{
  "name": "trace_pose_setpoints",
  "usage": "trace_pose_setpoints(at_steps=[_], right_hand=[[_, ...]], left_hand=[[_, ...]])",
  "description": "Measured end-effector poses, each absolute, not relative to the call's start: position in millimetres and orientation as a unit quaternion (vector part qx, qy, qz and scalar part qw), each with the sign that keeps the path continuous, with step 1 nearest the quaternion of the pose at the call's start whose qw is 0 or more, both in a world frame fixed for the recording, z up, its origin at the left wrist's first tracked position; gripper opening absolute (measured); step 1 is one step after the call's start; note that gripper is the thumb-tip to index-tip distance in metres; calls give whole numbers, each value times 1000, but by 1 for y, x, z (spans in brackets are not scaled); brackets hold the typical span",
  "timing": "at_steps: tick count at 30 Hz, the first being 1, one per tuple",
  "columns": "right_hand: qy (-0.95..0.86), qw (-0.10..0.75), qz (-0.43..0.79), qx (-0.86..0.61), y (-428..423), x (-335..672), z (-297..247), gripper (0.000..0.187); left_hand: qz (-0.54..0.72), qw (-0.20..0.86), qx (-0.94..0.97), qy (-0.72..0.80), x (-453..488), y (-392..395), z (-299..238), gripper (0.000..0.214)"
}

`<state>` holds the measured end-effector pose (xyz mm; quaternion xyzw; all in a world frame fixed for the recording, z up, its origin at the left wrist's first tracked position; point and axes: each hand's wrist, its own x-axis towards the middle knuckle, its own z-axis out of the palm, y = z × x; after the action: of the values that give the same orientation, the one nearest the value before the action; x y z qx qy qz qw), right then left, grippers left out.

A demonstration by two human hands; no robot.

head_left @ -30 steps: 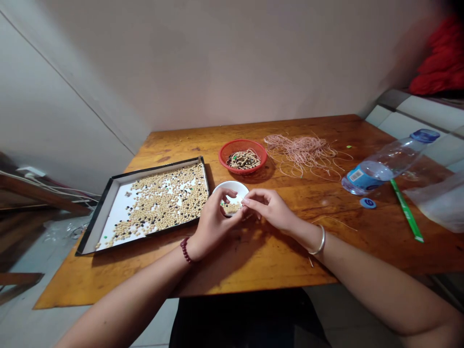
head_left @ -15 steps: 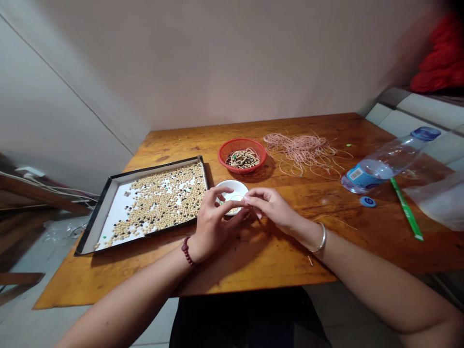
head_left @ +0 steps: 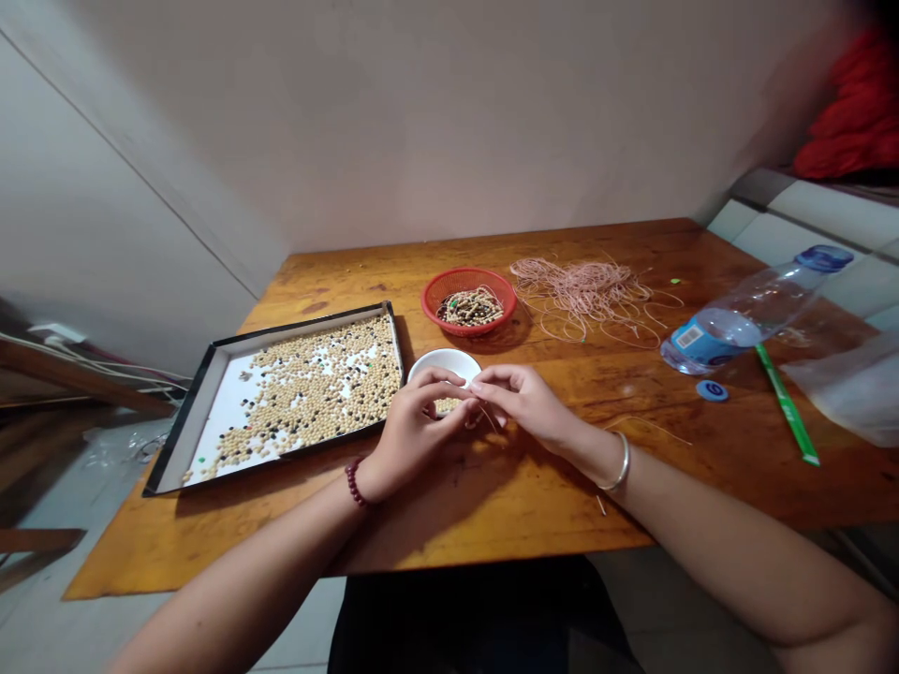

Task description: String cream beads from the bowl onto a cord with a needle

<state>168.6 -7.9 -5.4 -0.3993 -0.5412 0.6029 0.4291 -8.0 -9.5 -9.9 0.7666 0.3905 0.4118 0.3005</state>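
My left hand (head_left: 420, 421), with a dark red bead bracelet at the wrist, meets my right hand (head_left: 518, 401) just over the near side of a white bowl (head_left: 442, 359). Both hands are closed, thumbs and fingertips pinched together. A thin cord (head_left: 490, 417) trails down from the fingertips of my right hand. What sits between my left fingertips is too small to make out. Pale beads (head_left: 448, 404) show in the bowl, partly hidden by my fingers. A silver bangle (head_left: 621, 461) circles my right wrist.
Left of my hands lies a black-edged tray (head_left: 211, 412) of tan and dark beads. Behind the bowl stand a red basket (head_left: 469, 328) with strung beads and a tangle of pink cord (head_left: 582, 290). To the right are a tilted bottle (head_left: 723, 332), blue cap (head_left: 712, 390) and green strip (head_left: 787, 402).
My left hand's fingers have lowered and drawn together, closing in on the fingertips of my right hand. My right hand has barely moved.
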Motion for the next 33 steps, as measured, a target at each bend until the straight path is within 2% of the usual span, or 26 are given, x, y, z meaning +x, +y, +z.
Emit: trace_pose_setpoints(at_steps=[6, 14, 19, 24, 33], right_hand=[[-554, 432, 588, -400, -8, 169, -8, 29], [-571, 454, 566, -384, -11, 169, -6, 23], [-593, 449, 553, -375, -13, 169, -6, 23], [-595, 461, 541, -374, -14, 168, -2, 21], [-597, 457, 544, -372, -12, 169, -6, 19]], left_hand=[[410, 351, 740, 401, -8, -8, -7, 12], [392, 399, 710, 428, -9, -8, -4, 33], [305, 421, 760, 390, -10, -6, 3, 26], [348, 432, 729, 400, -11, -4, 2, 44], [382, 419, 718, 403, -10, -5, -4, 36]])
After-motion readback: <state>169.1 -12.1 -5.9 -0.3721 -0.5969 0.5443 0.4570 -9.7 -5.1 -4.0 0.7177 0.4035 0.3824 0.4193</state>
